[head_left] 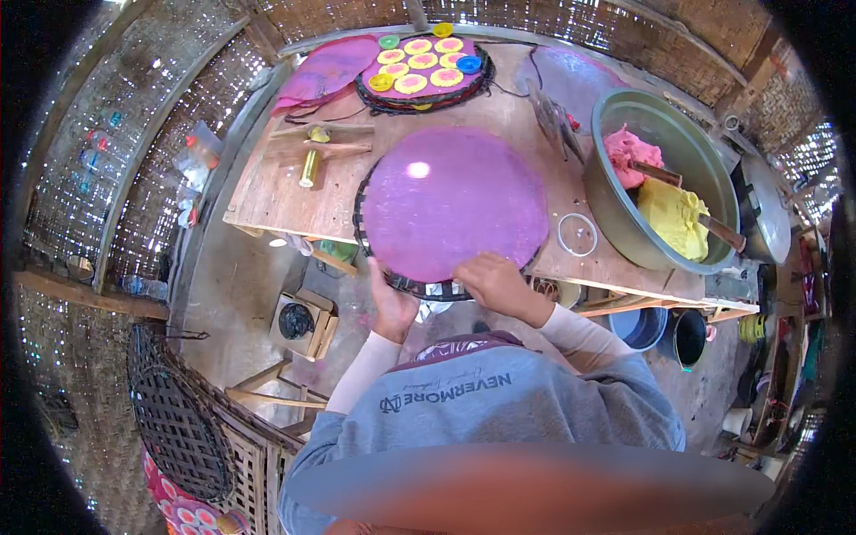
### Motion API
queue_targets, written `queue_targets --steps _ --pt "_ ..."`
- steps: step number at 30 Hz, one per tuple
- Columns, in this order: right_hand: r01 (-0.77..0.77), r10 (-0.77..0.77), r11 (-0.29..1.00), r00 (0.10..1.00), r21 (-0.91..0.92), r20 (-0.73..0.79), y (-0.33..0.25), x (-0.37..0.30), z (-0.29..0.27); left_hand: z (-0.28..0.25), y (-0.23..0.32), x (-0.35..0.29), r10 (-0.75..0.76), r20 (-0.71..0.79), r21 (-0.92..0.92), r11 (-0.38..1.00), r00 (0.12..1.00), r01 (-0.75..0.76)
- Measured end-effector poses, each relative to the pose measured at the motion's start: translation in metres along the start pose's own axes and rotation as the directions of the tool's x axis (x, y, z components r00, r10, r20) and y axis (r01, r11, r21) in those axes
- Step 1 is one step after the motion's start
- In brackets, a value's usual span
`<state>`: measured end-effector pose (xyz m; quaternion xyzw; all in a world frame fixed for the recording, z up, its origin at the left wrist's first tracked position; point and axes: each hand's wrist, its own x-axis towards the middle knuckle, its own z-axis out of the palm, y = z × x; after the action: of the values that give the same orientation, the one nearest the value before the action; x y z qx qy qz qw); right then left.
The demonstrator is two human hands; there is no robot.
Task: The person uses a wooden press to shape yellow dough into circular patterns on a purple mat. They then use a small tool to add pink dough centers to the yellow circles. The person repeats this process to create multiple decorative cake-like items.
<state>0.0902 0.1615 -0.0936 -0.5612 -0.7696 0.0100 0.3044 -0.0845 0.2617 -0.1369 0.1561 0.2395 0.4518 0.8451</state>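
Woven wall (80,134) encloses the workspace; wooden table (267,198) stands within; green-grey basin (615,230), containing pink dough (629,147) and yellow dough (673,218), sits toward the right end of the surface; dark woven tray (359,214) overhangs the near edge, topped by purple sheet (455,205); left hand (394,303) grips the tray's near-left rim; right hand (499,283) is curled at the sheet's near edge, exact hold undeterminable; sheet judged light, limp, possibly slippery; tray judged light, fairly stiff, best held by opposite rims.
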Motion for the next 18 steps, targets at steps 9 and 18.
queue_targets --steps 9,18 --pt "-0.011 0.010 0.998 1.000 0.062 0.015 -0.004 0.009 0.003 -0.004 0.002 0.003 0.095 0.030 0.017 0.995 0.995 -0.096" --pt "-0.154 0.175 0.972 0.978 0.178 -0.112 -0.005 0.013 0.011 -0.033 0.003 0.007 -0.009 0.143 -0.060 0.998 0.990 0.018"
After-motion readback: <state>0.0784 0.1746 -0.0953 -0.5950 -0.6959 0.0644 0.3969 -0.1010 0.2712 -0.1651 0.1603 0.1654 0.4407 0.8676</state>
